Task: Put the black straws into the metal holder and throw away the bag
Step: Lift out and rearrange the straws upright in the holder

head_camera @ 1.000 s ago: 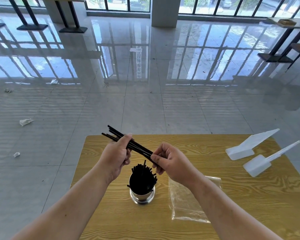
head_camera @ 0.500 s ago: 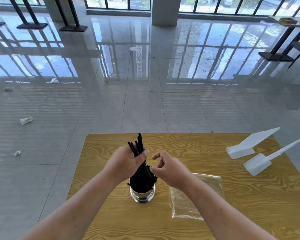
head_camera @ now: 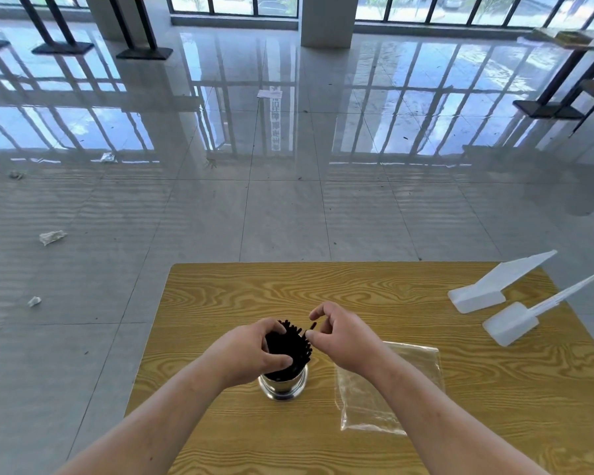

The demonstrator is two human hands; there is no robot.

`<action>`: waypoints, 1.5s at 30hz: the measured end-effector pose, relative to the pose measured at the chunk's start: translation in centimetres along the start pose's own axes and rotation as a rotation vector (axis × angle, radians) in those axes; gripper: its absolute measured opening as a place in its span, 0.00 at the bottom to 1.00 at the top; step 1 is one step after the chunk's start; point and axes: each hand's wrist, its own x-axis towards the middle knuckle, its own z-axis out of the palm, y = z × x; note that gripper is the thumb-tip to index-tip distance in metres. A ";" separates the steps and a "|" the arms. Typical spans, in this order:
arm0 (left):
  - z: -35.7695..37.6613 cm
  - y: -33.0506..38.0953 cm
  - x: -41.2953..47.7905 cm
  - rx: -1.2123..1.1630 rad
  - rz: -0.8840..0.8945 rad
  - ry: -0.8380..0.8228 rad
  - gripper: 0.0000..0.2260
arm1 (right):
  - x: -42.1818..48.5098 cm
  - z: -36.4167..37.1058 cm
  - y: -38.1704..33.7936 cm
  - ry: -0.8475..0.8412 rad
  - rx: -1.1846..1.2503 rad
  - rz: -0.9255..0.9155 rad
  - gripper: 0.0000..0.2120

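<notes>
The black straws point(head_camera: 290, 347) stand bunched in the shiny metal holder point(head_camera: 283, 387) near the middle of the wooden table point(head_camera: 374, 296). My left hand point(head_camera: 251, 354) wraps around the left side of the bunch, thumb in front and fingers behind. My right hand point(head_camera: 343, 334) hovers at the bunch's upper right, its thumb and forefinger pinching the tip of one straw. The clear plastic bag point(head_camera: 388, 389) lies flat and empty on the table to the right of the holder, partly under my right forearm.
Two white plastic scoops point(head_camera: 494, 286) point(head_camera: 525, 317) lie at the table's right edge. Crumpled bits of paper point(head_camera: 50, 236) are scattered on the glossy tiled floor to the left. Table legs and a pillar stand far off.
The handful of straws held level above the holder was turned upright and lowered into it. My left hand now grips the bunch lower down, and my right hand moved to its top.
</notes>
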 end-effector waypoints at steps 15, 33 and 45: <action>0.7 -0.6 0.4 -0.010 -0.008 0.021 0.20 | -0.8 2.9 0.1 -0.126 -0.159 0.136 0.12; 0.7 -0.9 0.5 -0.065 -0.040 0.020 0.14 | -0.6 1.6 -1.9 -0.019 -0.299 -0.023 0.05; 0.8 -1.0 0.9 -0.105 -0.046 0.017 0.14 | -0.6 -0.6 -4.3 -0.007 -0.334 -0.147 0.04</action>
